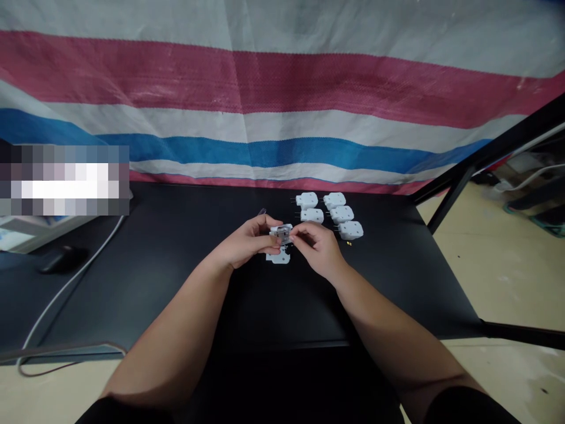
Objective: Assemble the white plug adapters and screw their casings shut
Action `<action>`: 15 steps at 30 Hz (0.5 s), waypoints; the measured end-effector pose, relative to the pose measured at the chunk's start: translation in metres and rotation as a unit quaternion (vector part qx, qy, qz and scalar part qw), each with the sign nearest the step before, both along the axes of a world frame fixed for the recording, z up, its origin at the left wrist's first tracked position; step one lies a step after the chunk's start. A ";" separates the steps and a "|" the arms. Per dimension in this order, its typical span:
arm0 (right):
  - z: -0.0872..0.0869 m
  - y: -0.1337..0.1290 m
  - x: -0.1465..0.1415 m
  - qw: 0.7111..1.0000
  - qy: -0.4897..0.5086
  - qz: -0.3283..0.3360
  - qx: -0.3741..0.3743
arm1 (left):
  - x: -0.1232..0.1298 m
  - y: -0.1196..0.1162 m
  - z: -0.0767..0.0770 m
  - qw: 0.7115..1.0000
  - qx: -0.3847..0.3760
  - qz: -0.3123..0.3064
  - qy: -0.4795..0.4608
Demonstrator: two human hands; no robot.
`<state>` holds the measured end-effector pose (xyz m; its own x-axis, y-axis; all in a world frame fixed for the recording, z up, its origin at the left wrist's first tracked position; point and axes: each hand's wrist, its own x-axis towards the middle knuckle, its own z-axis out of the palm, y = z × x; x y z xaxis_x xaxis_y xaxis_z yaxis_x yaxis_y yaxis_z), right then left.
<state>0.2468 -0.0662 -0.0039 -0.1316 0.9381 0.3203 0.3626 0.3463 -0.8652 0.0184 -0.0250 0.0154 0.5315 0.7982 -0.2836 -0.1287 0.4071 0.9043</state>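
My left hand is closed around an open white plug housing, its hollow inside facing up. At the housing's right edge, the thumb and fingertips of my right hand are pinched together; whatever they hold is too small to make out. Just below lies another white plug housing piece on the table. Several white plugs with thin metal pins pointing left, such as this plug, lie in two columns behind and right of my hands. Tiny brass-coloured parts sit beside the nearest one.
The dark table backs onto a striped plastic sheet. At the left are a black mouse, a pale cable and a white device partly hidden by pixelation. A black metal frame rises at the right edge.
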 end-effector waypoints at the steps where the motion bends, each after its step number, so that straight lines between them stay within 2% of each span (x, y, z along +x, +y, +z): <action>1: 0.000 0.000 0.000 1.000 0.000 -0.001 0.000 | 0.000 0.000 0.000 1.000 0.001 -0.002 0.000; 6: -0.003 0.000 -0.001 1.000 0.005 -0.007 -0.002 | 0.002 -0.002 -0.003 1.000 0.018 -0.017 -0.012; 10: -0.004 0.000 -0.002 0.999 0.045 -0.019 -0.024 | 0.004 -0.003 -0.006 0.999 0.032 -0.029 -0.021; 15: -0.002 0.000 -0.004 0.997 0.042 -0.041 -0.050 | 0.007 -0.004 -0.007 0.998 0.048 -0.037 -0.022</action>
